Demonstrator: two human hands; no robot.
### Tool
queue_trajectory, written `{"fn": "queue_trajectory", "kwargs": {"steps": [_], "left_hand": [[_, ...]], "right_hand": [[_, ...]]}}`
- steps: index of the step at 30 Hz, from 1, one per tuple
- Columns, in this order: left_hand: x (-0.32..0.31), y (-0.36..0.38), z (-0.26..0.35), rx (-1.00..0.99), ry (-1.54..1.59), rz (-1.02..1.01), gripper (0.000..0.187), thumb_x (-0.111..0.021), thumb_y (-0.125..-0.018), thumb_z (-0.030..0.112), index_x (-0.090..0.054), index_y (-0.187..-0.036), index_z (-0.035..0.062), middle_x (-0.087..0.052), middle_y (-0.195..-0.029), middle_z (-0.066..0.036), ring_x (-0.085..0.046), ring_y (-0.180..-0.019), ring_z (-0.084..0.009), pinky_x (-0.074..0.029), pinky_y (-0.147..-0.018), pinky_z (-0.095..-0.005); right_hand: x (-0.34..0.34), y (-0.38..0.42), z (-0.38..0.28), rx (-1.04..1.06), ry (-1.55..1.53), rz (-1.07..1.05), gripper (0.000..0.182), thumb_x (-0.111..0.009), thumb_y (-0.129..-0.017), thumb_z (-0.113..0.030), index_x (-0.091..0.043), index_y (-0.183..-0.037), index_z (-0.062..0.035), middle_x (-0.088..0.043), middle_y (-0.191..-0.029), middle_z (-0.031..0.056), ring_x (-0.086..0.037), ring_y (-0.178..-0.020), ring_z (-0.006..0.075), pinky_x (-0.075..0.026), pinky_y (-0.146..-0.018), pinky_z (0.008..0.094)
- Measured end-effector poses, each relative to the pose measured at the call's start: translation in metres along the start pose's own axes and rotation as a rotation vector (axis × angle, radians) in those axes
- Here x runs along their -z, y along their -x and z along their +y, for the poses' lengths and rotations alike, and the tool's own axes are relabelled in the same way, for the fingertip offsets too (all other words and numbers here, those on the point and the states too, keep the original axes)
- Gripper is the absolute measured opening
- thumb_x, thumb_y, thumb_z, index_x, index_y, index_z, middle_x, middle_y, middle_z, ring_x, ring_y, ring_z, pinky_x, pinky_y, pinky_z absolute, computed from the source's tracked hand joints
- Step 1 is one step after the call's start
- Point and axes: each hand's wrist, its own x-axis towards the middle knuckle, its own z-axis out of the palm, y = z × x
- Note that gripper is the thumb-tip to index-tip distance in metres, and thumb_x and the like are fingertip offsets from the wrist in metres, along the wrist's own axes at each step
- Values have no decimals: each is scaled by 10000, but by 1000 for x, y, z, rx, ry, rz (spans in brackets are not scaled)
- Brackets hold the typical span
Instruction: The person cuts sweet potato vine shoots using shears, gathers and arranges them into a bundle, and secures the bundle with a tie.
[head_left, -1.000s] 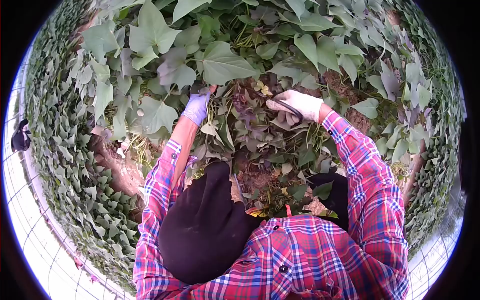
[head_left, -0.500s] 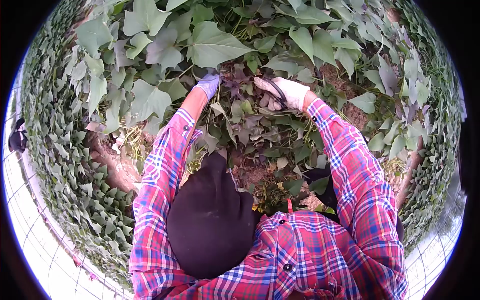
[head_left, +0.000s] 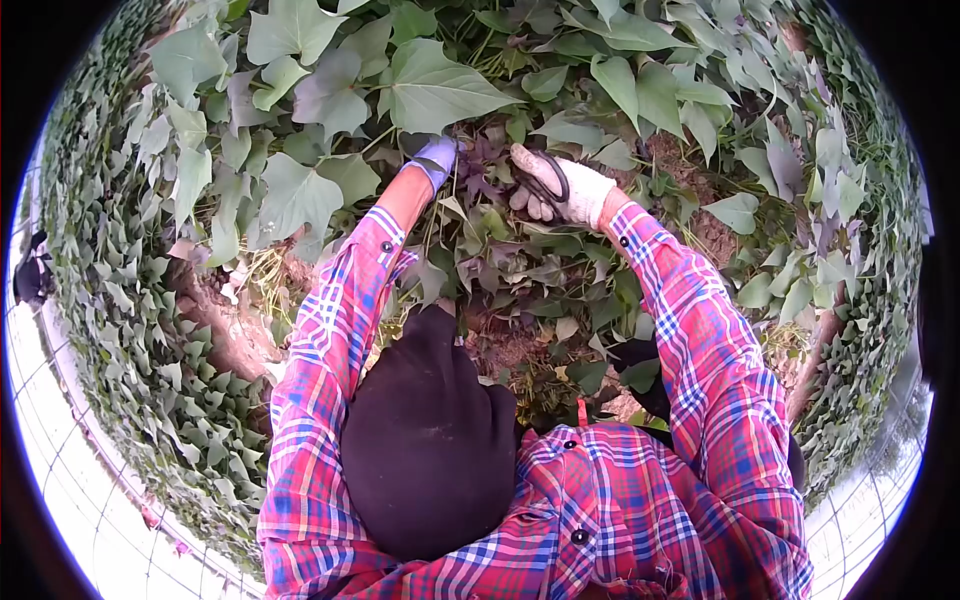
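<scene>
Right there in the vines, the right grip (head_left: 582, 188) wore a white glove and was curled around a dark loop (head_left: 563, 180). The loop stuck out by the thumb, and it was hard to tell what it belonged to. The left grip (head_left: 437, 160) wore a light purple glove. Its fingers were tucked down in the leaves, so I could not tell whether they held anything.

Between the two grips grew a small bunch of purple leaves (head_left: 484, 168), close to both gloves. Just above the left grip, a big green leaf (head_left: 432, 88) spread out wide. More leaves, green and dull purple, hung below the gloves.

Behind the gloves came bare wrists, then a left sleeve (head_left: 325, 330) and a right sleeve (head_left: 690, 310), both with red, blue and white checks. Down between the arms was a bent black knee (head_left: 430, 440). Beside it lay some brown dirt (head_left: 500, 350) with bits of leaf on top. A little red tab (head_left: 582, 410) stood up near the shirt (head_left: 620, 500).

Far out on the left, past more vines, thin dark lines crossed a bright white ground (head_left: 80, 470).
</scene>
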Motion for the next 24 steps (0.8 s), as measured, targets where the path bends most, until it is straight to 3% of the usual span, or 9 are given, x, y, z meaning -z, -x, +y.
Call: {"fn": "queue_trajectory", "kwargs": {"steps": [2, 4, 5, 12, 15, 17, 18, 19, 24], "left_hand": [[0, -2, 1, -1, -7, -5, 329, -526, -895, 255, -645, -1066, 0, -656, -1038, -92, -601, -945, -180, -449, -858, -289], [0, -4, 1, -3, -20, -1, 338, -537, -890, 274, -650, -1056, 2, -657, -1032, -90, -599, -943, -180, -445, -859, -290], [-1, -5, -1, -3, -36, 7, 343, -543, -887, 284, -653, -1051, 3, -657, -1030, -88, -598, -942, -180, -443, -860, -290], [26, 20, -20, 92, -273, 76, 381, -581, -869, 352, -671, -1015, 11, -659, -1011, -80, -592, -935, -180, -429, -864, -293], [39, 80, -23, 117, -68, 39, 427, -550, -900, 383, -637, -1096, 14, -650, -1083, -91, -564, -1058, -183, -388, -958, -309], [56, 87, -65, -65, 62, -25, 494, -543, -899, 380, -584, -1155, -41, -656, -1037, -135, -602, -969, -194, -451, -905, -316], [54, 115, -43, 195, 420, 24, 436, -515, -931, 334, -585, -1167, -26, -661, -1042, -124, -622, -942, -152, -485, -871, -295], [56, 133, -37, 237, 493, 52, 431, -520, -929, 326, -583, -1171, -24, -661, -1040, -123, -622, -942, -153, -485, -870, -293], [66, 198, -1, 130, 419, 84, 410, -543, -917, 289, -574, -1189, -17, -665, -1030, -119, -622, -942, -156, -481, -864, -284]], "right_hand": [[14, -31, 30, 291, 192, -84, 642, -489, -882, -594, -623, -968, 28, -632, -718, 88, -519, -527, 130, -422, -497, 250], [1, -10, -6, -8, 110, 2, 574, -523, -893, -540, -615, -977, 20, -617, -696, 87, -494, -493, 113, -407, -469, 248], [-4, -5, -11, 16, 145, 45, 643, -473, -887, -604, -608, -778, 16, -548, -581, 36, -469, -462, 109, -378, -462, 261], [0, 7, 4, -23, 88, 74, 497, -557, -894, -497, -597, -909, -2, -582, -611, 53, -498, -442, 88, -372, -403, 228], [12, 19, 11, -42, 155, -9, 498, -546, -895, -510, -601, -927, -16, -583, -613, 44, -493, -419, 66, -359, -365, 208], [17, 26, 5, -36, 150, -33, 496, -540, -897, -512, -603, -933, -22, -581, -613, 38, -492, -421, 62, -360, -367, 206], [18, 28, 1, -30, 153, -65, 494, -534, -900, -515, -604, -939, -28, -579, -612, 33, -491, -423, 58, -362, -369, 203], [20, 25, -4, -54, 99, -98, 488, -519, -908, -514, -605, -946, -35, -573, -612, 23, -491, -433, 51, -363, -377, 193], [9, 27, -24, 121, -13, -49, 472, -507, -920, -497, -590, -968, -35, -583, -624, 29, -487, -437, 48, -363, -385, 183]]}}
